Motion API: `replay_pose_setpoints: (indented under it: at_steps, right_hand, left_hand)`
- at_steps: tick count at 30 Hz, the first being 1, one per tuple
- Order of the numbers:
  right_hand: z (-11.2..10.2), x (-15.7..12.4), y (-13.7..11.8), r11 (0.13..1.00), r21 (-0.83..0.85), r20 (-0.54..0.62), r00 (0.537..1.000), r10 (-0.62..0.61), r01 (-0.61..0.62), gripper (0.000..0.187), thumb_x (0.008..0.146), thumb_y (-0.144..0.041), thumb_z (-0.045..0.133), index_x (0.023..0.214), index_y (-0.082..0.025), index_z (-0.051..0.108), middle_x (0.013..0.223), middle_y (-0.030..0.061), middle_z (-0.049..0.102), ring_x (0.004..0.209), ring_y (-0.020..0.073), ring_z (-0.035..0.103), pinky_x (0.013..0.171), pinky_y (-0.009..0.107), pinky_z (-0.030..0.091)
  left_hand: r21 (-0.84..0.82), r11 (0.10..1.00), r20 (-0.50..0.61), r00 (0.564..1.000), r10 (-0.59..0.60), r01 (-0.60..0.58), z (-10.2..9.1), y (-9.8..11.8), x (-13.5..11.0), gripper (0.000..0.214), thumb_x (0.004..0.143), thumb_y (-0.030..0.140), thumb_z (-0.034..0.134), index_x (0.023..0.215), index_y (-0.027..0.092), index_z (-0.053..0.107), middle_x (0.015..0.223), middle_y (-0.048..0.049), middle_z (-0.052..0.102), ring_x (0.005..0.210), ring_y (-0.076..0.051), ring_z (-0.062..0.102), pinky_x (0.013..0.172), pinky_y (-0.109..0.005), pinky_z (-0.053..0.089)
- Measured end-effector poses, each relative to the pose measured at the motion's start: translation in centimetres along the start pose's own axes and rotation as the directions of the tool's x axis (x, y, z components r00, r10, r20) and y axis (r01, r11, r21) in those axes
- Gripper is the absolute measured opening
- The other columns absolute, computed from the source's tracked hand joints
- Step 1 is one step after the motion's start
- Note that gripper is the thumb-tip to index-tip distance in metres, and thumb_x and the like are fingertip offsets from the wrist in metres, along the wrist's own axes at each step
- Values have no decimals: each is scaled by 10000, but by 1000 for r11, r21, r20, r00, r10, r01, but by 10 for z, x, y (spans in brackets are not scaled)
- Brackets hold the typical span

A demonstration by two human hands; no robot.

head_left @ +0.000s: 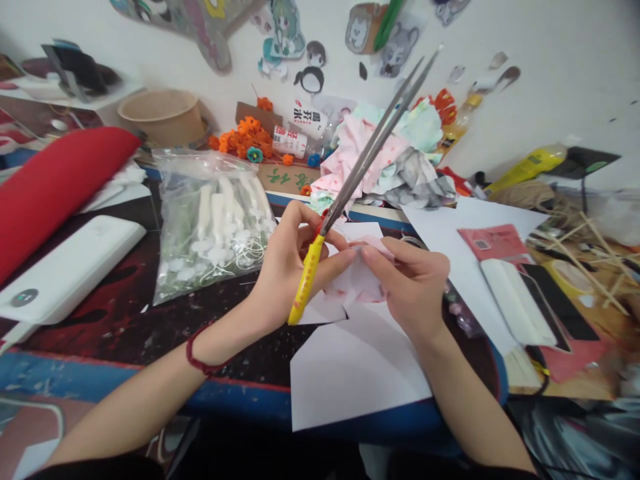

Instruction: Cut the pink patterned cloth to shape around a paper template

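Yellow scissors (308,279) angle up from the clenched left hand (285,267); the right hand (410,280) pinches pink paper (357,283) beside them.

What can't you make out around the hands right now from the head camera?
Head view:
- Scissors: the finger loops are hidden by the left hand.
- Pink paper: the part being gripped is hidden by the right hand.
- Plastic bag: the white contents are blurred by the plastic.
- Wall cutouts: the top edge of the picture cuts them off.
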State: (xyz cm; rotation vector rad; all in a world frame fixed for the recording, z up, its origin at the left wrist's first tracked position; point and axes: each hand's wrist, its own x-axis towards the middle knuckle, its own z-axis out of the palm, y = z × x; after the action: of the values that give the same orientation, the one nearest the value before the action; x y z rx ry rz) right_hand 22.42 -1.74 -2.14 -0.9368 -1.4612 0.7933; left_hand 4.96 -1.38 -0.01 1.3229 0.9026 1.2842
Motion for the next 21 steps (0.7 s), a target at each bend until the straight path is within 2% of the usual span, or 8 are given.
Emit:
replay_pose_setpoints:
  at_steps: [4, 11, 16, 21]
  right_hand:
    - [-2, -1, -2, 990, 33, 68, 989, 131, -134, 263, 841, -309, 798, 644, -182, 677, 605, -32, 523, 597, 87, 455, 539, 253, 378]
    - [-3, -1, -3, 985, -6, 90, 980, 175, -175, 331, 817, -305, 825, 572, -174, 645, 528, -47, 511, 532, 69, 449, 489, 241, 333]
    - [-3, 0, -4, 973, -1, 149, 962, 229, -232, 335, 823, -330, 820, 581, -167, 654, 541, -42, 527, 544, 62, 443, 490, 224, 330]
    - [-3, 0, -4, 948, 6, 164, 935, 314, -319, 298, 794, -369, 839, 612, -170, 711, 543, -35, 523, 525, 67, 454, 460, 217, 348]
  left_hand:
    - [-36, 998, -44, 998, 42, -44, -2, -5, 2, 491, 720, 198, 867, 881, 237, 405, 712, 54, 684, 513, -73, 532, 459, -223, 434]
    - [21, 996, -89, 992, 90, -89, -5, -1, 2, 385, 790, 214, 792, 867, 229, 415, 746, 39, 678, 572, -69, 534, 511, -219, 453]
    - [-3, 998, -37, 997, 63, -63, -3, -3, 1, 479, 715, 176, 873, 874, 233, 424, 773, 35, 719, 552, -78, 564, 484, -226, 443]
    - [18, 994, -109, 988, 107, -106, -6, -4, 3, 419, 748, 131, 814, 873, 229, 427, 675, 76, 645, 596, -93, 620, 575, -249, 511]
